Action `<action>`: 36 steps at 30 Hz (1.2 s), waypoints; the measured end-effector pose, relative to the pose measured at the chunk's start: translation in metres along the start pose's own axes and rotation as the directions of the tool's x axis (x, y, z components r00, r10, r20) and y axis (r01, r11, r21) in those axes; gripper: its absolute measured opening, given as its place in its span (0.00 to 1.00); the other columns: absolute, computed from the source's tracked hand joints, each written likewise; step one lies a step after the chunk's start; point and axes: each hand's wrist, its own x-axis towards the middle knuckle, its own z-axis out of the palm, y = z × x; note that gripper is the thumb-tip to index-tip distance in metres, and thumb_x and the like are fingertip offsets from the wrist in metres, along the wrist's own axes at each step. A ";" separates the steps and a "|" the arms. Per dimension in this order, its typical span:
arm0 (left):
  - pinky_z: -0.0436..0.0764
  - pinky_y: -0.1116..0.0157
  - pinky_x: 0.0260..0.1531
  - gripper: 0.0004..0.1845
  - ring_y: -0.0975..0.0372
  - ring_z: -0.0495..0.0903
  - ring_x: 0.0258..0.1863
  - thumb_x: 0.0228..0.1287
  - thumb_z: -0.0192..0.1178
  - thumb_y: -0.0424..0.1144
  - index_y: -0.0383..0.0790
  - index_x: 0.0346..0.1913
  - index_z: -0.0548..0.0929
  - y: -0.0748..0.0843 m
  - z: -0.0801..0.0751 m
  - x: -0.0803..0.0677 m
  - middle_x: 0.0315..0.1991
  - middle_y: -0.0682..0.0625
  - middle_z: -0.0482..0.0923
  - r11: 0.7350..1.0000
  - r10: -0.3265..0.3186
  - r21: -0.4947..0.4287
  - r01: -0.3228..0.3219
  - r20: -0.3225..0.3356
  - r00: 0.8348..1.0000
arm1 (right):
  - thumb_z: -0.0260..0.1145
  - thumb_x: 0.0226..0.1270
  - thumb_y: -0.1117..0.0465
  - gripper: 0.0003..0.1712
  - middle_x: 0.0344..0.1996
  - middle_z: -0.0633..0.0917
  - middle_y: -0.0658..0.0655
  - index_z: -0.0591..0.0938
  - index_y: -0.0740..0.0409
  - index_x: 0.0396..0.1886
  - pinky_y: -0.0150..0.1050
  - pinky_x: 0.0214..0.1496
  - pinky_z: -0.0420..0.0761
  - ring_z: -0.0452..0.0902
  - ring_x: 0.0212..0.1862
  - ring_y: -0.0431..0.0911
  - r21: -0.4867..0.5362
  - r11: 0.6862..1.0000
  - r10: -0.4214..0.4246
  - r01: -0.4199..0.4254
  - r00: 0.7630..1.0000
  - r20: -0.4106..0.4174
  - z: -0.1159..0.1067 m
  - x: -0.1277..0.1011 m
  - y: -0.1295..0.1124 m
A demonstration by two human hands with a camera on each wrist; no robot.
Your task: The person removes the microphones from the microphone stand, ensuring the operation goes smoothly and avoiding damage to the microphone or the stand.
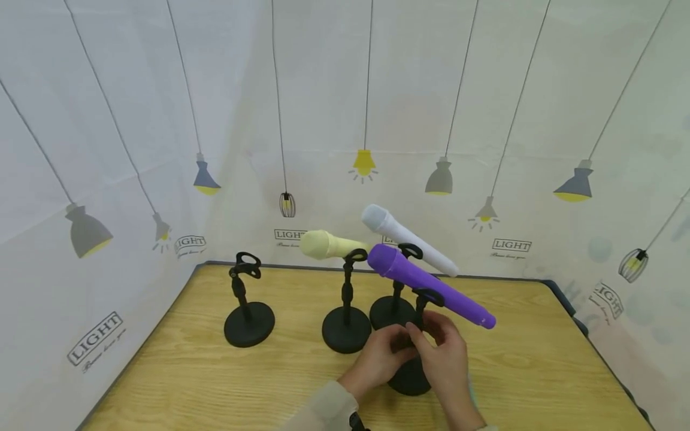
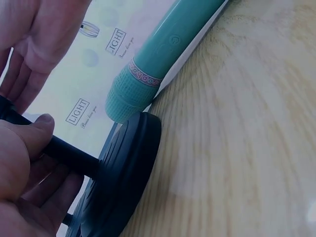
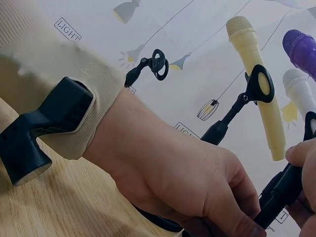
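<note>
A purple microphone [image 1: 431, 284] sits tilted in the clip of the nearest black desk microphone stand [image 1: 411, 381]. My left hand [image 1: 379, 359] grips this stand's pole low down, close over the round base. Higher on the same pole, my right hand [image 1: 446, 358] holds it between thumb and fingers, just under the clip. Seen in the right wrist view, the right hand [image 3: 307, 182] has its thumb against the pole's upper section. A teal microphone [image 2: 163, 64] lies on the table beside the base, mostly hidden by my right arm in the head view.
Behind stand a yellow microphone [image 1: 329, 245] and a white microphone [image 1: 412, 239], each on its own black stand. Another stand [image 1: 248, 323] with a bare clip is at the left. A printed curtain [image 1: 323, 120] surrounds the wooden table [image 1: 215, 383].
</note>
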 end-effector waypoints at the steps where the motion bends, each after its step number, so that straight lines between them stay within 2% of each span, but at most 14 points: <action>1: 0.85 0.68 0.55 0.10 0.71 0.87 0.51 0.75 0.71 0.45 0.50 0.53 0.90 0.000 0.000 0.000 0.51 0.58 0.91 1.000 0.004 0.004 -0.004 -0.005 1.000 | 0.77 0.71 0.65 0.20 0.55 0.88 0.63 0.85 0.65 0.60 0.19 0.58 0.79 0.81 0.50 0.25 -0.014 1.000 0.006 -0.006 1.000 0.002 0.000 0.000 0.001; 6: 0.85 0.68 0.56 0.10 0.71 0.87 0.51 0.75 0.71 0.44 0.50 0.54 0.90 -0.002 0.001 0.000 0.51 0.58 0.91 1.000 0.022 0.022 -0.022 -0.004 1.000 | 0.76 0.72 0.64 0.19 0.55 0.89 0.64 0.86 0.64 0.59 0.20 0.56 0.80 0.83 0.50 0.26 -0.030 0.998 0.050 -0.049 0.999 0.012 0.000 -0.001 0.002; 9: 0.85 0.67 0.56 0.10 0.71 0.87 0.51 0.74 0.71 0.44 0.50 0.54 0.90 -0.003 0.000 -0.001 0.51 0.58 0.92 0.999 0.031 0.038 -0.031 -0.004 1.000 | 0.77 0.71 0.64 0.18 0.53 0.90 0.61 0.87 0.65 0.58 0.21 0.57 0.81 0.88 0.54 0.38 -0.008 0.999 0.052 -0.052 0.999 0.007 0.000 -0.002 0.002; 13: 0.85 0.66 0.57 0.09 0.70 0.87 0.51 0.74 0.71 0.45 0.51 0.53 0.90 -0.005 0.000 -0.004 0.50 0.58 0.92 0.999 0.021 0.047 -0.021 0.000 1.000 | 0.77 0.71 0.65 0.18 0.52 0.91 0.58 0.87 0.65 0.57 0.24 0.58 0.83 0.89 0.58 0.48 0.004 0.998 0.055 -0.055 0.998 0.016 0.000 -0.005 0.003; 18: 0.85 0.64 0.58 0.09 0.70 0.87 0.52 0.74 0.72 0.46 0.52 0.52 0.90 -0.004 -0.003 -0.009 0.50 0.59 0.91 0.999 -0.016 0.042 0.015 0.027 1.000 | 0.77 0.72 0.61 0.19 0.54 0.90 0.58 0.87 0.62 0.59 0.23 0.58 0.82 0.88 0.59 0.45 -0.011 0.996 0.084 -0.084 0.995 0.045 -0.001 -0.009 0.006; 25: 0.85 0.63 0.61 0.11 0.72 0.86 0.52 0.74 0.72 0.46 0.53 0.54 0.90 -0.002 -0.006 -0.017 0.51 0.61 0.91 0.998 -0.044 0.041 0.042 0.055 0.998 | 0.77 0.70 0.66 0.15 0.51 0.90 0.61 0.88 0.62 0.54 0.24 0.56 0.84 0.86 0.49 0.31 0.008 0.999 0.041 -0.042 0.998 0.049 -0.001 -0.015 0.007; 30: 0.85 0.65 0.58 0.09 0.73 0.86 0.49 0.73 0.72 0.45 0.54 0.52 0.91 0.000 -0.009 -0.023 0.47 0.62 0.91 0.999 -0.039 0.019 0.038 0.073 0.997 | 0.77 0.69 0.70 0.13 0.47 0.91 0.62 0.88 0.64 0.51 0.24 0.54 0.84 0.87 0.47 0.32 0.037 0.999 0.003 -0.004 0.999 0.051 -0.002 -0.020 0.005; 33: 0.85 0.66 0.56 0.06 0.74 0.86 0.46 0.72 0.73 0.45 0.54 0.49 0.91 0.001 -0.010 -0.027 0.44 0.64 0.91 0.998 -0.064 0.006 0.063 0.077 0.995 | 0.77 0.69 0.70 0.13 0.45 0.91 0.58 0.88 0.65 0.51 0.24 0.54 0.85 0.88 0.47 0.34 0.076 0.997 -0.003 0.000 0.999 0.049 -0.004 -0.022 0.002; 36: 0.85 0.65 0.55 0.05 0.73 0.86 0.45 0.72 0.73 0.44 0.53 0.47 0.90 0.002 -0.011 -0.031 0.42 0.64 0.90 0.996 -0.086 -0.010 0.087 0.078 0.993 | 0.77 0.68 0.70 0.14 0.44 0.91 0.49 0.88 0.66 0.52 0.25 0.54 0.85 0.88 0.48 0.34 0.108 0.994 0.007 -0.012 0.999 0.043 -0.006 -0.025 -0.001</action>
